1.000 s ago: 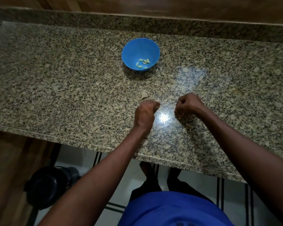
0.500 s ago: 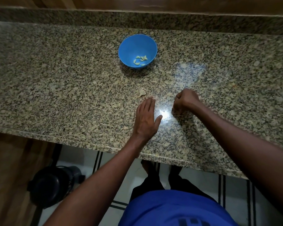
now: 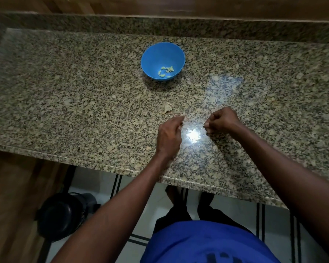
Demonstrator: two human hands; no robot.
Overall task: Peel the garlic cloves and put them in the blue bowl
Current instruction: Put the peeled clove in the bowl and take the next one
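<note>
Losing a small clove against the speckled worktop (image 3: 84,92) looked the main risk. Both hands, left hand (image 3: 169,133) and right hand (image 3: 221,120), had curled fingers low of centre; whether either grip held anything, I cannot tell. Peeled cloves (image 3: 165,71) lay in the blue bowl (image 3: 156,54), above centre.
</note>
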